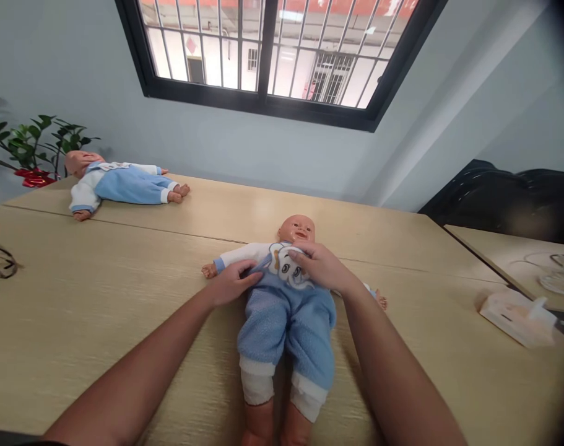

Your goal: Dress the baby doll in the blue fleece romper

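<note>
A baby doll (288,303) lies on its back on the table, head away from me and legs toward me. It wears a blue and white outfit with a cartoon face patch (288,267) on the chest. My left hand (235,282) pinches the blue cloth at the outfit's side, near the doll's arm on the left. At the upper chest, just below the doll's chin, my right hand (321,265) has its thumb and fingers closed on the outfit's edge beside the patch. The fingertips cover part of the collar. My right forearm hides most of the doll's arm on that side.
A second doll (133,183) in similar clothes lies at the back left of the wooden table (100,272). Glasses (0,261) rest at the left edge. A tissue pack (518,316) sits on the right. Beyond are a plant (35,142), black chairs (509,198) and a window.
</note>
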Demonstrator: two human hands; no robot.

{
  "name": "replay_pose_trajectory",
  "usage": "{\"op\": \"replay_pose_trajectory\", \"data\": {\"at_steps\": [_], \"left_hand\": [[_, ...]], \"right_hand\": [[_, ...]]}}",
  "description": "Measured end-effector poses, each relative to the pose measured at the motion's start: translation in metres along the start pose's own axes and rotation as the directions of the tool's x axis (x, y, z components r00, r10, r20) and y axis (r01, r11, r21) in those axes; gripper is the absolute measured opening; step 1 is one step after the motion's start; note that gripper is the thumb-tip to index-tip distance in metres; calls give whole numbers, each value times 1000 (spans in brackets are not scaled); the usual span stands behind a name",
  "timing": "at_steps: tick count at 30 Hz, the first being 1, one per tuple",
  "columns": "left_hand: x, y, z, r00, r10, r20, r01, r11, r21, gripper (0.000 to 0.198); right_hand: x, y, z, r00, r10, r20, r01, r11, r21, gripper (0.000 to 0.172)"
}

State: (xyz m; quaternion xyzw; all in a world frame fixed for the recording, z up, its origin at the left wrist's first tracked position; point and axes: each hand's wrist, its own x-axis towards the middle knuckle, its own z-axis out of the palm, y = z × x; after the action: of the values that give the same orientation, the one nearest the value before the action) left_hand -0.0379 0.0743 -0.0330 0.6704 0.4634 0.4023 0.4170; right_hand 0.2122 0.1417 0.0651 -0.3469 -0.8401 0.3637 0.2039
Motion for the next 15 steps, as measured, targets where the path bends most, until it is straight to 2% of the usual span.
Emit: {"op": "replay_pose_trajectory", "data": {"at_steps": [3, 5, 7, 10, 12, 15], "left_hand": [[-9, -3, -1, 989, 13, -148, -24, 997, -72, 35], [-13, -3, 1, 960, 42, -275, -46, 999, -8, 27], [-16, -1, 4, 893, 71, -444, -23, 993, 112, 16], [-15, 1, 9, 755, 67, -652, 78, 978, 191, 8], [-14, 3, 12, 721, 45, -692, 120, 975, 188, 10], [-14, 5, 12, 718, 53, -694, 134, 968, 213, 15]], "right_hand": [[1, -2, -2, 995, 57, 78, -63, 995, 76, 36], [1, -7, -3, 989, 61, 137, -70, 996, 63, 36], [-2, -15, -3, 984, 14, 177, -13, 1000, -9, 33], [-12, -33, 0, 968, -61, 243, 100, 984, -150, 26], [-17, -44, 1, 959, -53, 279, 117, 969, -218, 26], [-5, -54, 1, 969, -8, 249, 78, 960, -270, 35]]}}
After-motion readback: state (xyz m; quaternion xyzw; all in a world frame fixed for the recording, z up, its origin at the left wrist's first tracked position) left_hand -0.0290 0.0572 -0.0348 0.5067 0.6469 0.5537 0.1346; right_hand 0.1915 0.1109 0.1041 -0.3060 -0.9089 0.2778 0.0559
